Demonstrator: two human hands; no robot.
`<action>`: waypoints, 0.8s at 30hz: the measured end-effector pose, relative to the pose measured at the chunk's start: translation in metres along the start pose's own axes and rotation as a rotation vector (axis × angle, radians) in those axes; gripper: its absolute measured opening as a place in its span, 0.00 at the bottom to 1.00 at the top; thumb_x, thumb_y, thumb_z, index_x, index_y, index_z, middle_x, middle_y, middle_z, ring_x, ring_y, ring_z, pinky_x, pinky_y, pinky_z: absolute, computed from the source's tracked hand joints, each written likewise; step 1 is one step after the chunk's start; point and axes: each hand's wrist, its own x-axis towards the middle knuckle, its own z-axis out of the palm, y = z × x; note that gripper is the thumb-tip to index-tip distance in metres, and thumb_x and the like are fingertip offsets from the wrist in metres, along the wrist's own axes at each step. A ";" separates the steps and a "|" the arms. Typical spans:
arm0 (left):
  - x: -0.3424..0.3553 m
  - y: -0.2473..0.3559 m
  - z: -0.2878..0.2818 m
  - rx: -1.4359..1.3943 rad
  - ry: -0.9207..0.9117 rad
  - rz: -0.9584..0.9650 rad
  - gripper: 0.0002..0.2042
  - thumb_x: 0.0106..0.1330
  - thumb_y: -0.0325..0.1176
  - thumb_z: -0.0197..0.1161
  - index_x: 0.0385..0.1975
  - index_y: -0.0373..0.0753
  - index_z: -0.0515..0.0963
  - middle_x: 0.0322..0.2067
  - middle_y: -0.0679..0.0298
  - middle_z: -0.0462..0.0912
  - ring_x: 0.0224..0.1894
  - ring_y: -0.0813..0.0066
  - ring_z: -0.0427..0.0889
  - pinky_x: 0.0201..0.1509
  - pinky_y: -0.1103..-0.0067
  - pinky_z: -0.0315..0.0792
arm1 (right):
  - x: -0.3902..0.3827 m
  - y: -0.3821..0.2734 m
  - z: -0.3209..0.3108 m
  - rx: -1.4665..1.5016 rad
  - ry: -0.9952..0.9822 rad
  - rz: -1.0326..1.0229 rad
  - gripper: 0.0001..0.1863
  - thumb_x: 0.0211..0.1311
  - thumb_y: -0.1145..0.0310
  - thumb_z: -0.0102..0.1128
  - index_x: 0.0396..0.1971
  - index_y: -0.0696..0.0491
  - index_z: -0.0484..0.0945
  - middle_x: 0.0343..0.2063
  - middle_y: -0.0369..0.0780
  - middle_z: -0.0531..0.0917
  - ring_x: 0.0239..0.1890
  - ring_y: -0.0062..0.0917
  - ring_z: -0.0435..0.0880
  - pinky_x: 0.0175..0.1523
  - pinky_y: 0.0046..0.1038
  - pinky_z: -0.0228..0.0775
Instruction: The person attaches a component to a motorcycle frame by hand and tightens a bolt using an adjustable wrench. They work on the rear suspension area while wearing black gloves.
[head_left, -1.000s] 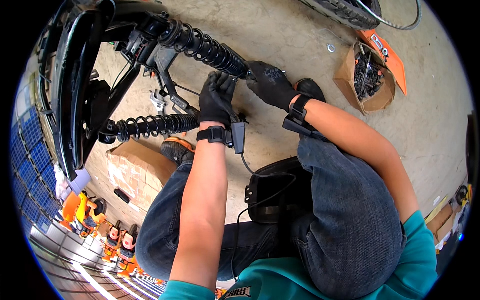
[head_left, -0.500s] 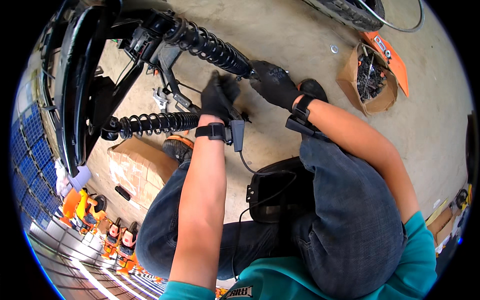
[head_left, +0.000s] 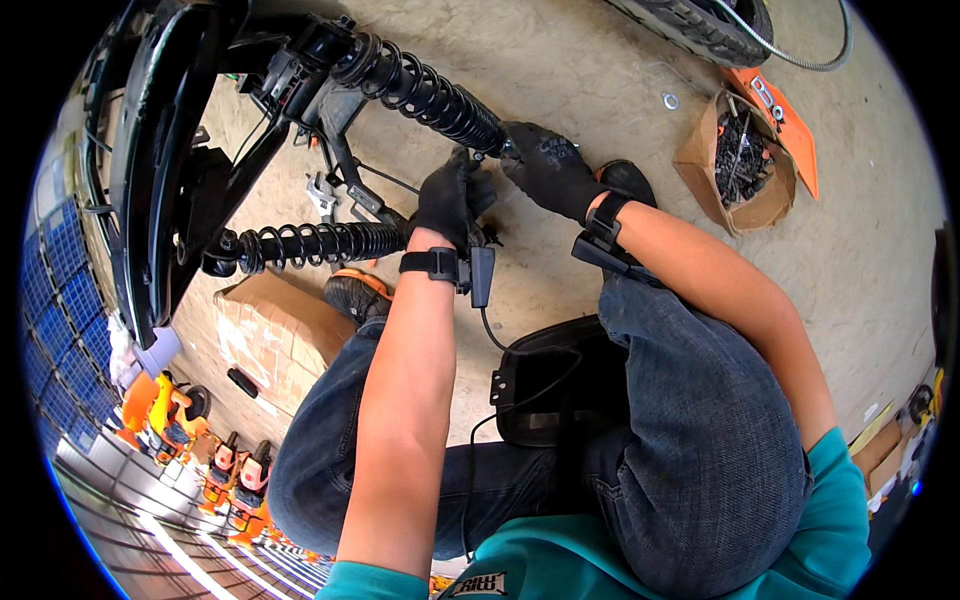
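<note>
My right hand [head_left: 550, 165], in a black glove, is closed on the lower end of the upper shock absorber [head_left: 430, 98], a black coil spring unit joined at its top to a black metal frame [head_left: 150, 160]. My left hand [head_left: 452, 200], also gloved, sits just left of and below that end, fingers curled; whether they hold anything is hidden. Behind my left wrist a second shock absorber [head_left: 310, 247] runs across from the frame's lower part. A silver wrench [head_left: 322, 197] lies on the floor left of my left hand.
A cardboard box [head_left: 270, 330] lies left by my knee, a black plastic part [head_left: 525, 390] between my legs. At right are a paper bag of small parts [head_left: 740, 160], an orange panel [head_left: 795, 130] and a metal washer [head_left: 670, 100]. A tire [head_left: 700, 35] is at top; orange machines [head_left: 230, 480] stand lower left.
My left hand has shifted slightly right, its fingers moving and curling beside the shock's lower end. My right hand stays on that end, shifted very slightly right.
</note>
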 end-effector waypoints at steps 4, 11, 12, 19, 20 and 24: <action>0.014 0.004 -0.018 -0.017 -0.248 -0.092 0.09 0.69 0.34 0.53 0.40 0.35 0.73 0.29 0.62 0.78 0.29 0.72 0.78 0.32 0.79 0.75 | -0.001 -0.006 -0.003 0.004 0.009 -0.031 0.20 0.52 0.68 0.61 0.45 0.58 0.70 0.41 0.51 0.78 0.44 0.46 0.77 0.48 0.41 0.70; 0.001 -0.007 0.012 -0.116 0.003 0.192 0.10 0.70 0.36 0.52 0.37 0.35 0.75 0.26 0.65 0.77 0.30 0.76 0.78 0.31 0.80 0.74 | -0.001 0.000 0.001 -0.021 0.016 -0.020 0.20 0.52 0.68 0.61 0.44 0.57 0.70 0.40 0.51 0.78 0.43 0.46 0.77 0.47 0.41 0.70; 0.005 -0.004 0.001 -0.070 -0.043 0.082 0.10 0.70 0.36 0.52 0.37 0.35 0.75 0.26 0.65 0.77 0.29 0.76 0.77 0.31 0.80 0.74 | 0.000 -0.001 0.000 -0.030 0.009 -0.021 0.20 0.52 0.68 0.61 0.44 0.57 0.69 0.40 0.51 0.78 0.43 0.46 0.77 0.47 0.41 0.70; -0.010 0.003 0.018 0.060 -0.084 0.091 0.10 0.69 0.36 0.53 0.36 0.35 0.75 0.25 0.65 0.77 0.28 0.76 0.77 0.32 0.80 0.73 | -0.002 -0.002 -0.003 0.022 0.040 -0.025 0.19 0.51 0.68 0.61 0.44 0.57 0.71 0.39 0.51 0.78 0.43 0.46 0.77 0.47 0.41 0.70; -0.008 0.000 0.018 0.021 -0.061 0.145 0.10 0.69 0.36 0.53 0.36 0.35 0.75 0.26 0.65 0.77 0.28 0.75 0.77 0.32 0.80 0.74 | -0.002 -0.003 -0.003 0.031 0.049 -0.029 0.19 0.51 0.68 0.61 0.44 0.57 0.71 0.39 0.51 0.78 0.43 0.46 0.77 0.47 0.41 0.70; 0.005 -0.013 -0.001 -0.081 -0.069 0.108 0.12 0.70 0.38 0.51 0.36 0.35 0.75 0.26 0.63 0.78 0.28 0.71 0.78 0.33 0.78 0.75 | -0.001 -0.007 -0.009 0.061 -0.082 0.015 0.27 0.54 0.68 0.61 0.54 0.58 0.68 0.47 0.52 0.76 0.50 0.45 0.76 0.53 0.39 0.68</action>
